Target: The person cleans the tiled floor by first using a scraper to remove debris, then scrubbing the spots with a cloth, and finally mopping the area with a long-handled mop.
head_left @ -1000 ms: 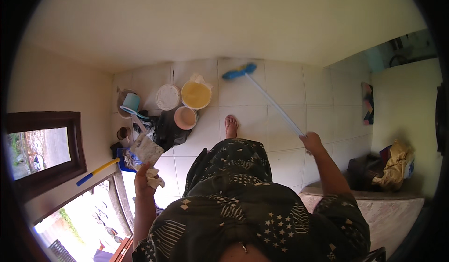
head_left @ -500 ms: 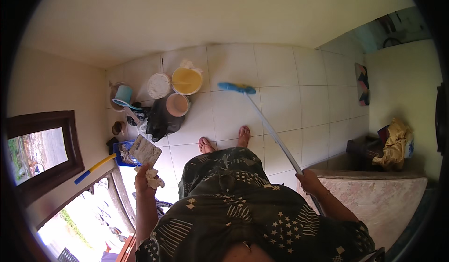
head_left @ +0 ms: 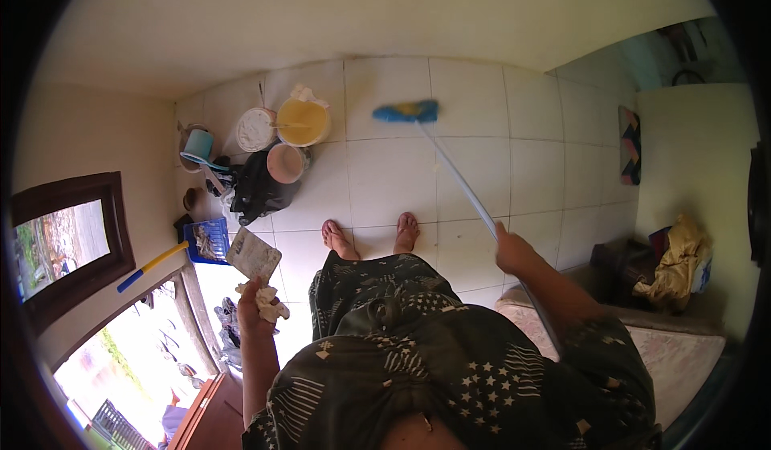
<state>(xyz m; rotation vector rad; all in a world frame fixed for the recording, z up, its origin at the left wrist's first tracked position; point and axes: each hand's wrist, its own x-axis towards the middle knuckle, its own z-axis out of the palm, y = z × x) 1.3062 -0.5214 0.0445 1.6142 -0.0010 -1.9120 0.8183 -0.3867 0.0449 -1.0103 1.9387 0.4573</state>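
**Currently: broom out in front, scraps in the other hand**

Landmark for all positions: the yellow bucket [head_left: 303,122], standing on the white tiled floor [head_left: 482,169] close to the far wall.

Largest first. You stand barefoot on the tiles, on the near side of the bucket and a little to its right. The long-handled broom [head_left: 450,169] runs from your right hand [head_left: 511,249] up and away, its blue head [head_left: 406,112] lying on the floor just to the right of the bucket, apart from it. The head is smeared in the picture, so its exact lie is uncertain.

Around the bucket: a white lidded pail [head_left: 256,129] touching or nearly touching its left side, a pinkish tub [head_left: 284,162] just on your side of it, and a black bag [head_left: 257,187] slumped against that tub. A blue crate [head_left: 207,240] sits nearer to you, well to the left of the bucket.

Grips. Right hand: fingers wrapped fully round the broom handle. Left hand [head_left: 255,299]: closed on a flat piece of card [head_left: 254,253] and a wad of crumpled white paper [head_left: 271,306].

Risks, as judgement:
- The broom head is near the bucket cluster; a wide stroke leftward could knock the bucket or tub over.
- One-handed hold far up a long handle gives weak control of the head.
- The paper wad sits loosely under the card; it could drop.
- Bare toes are close to the handle's line.
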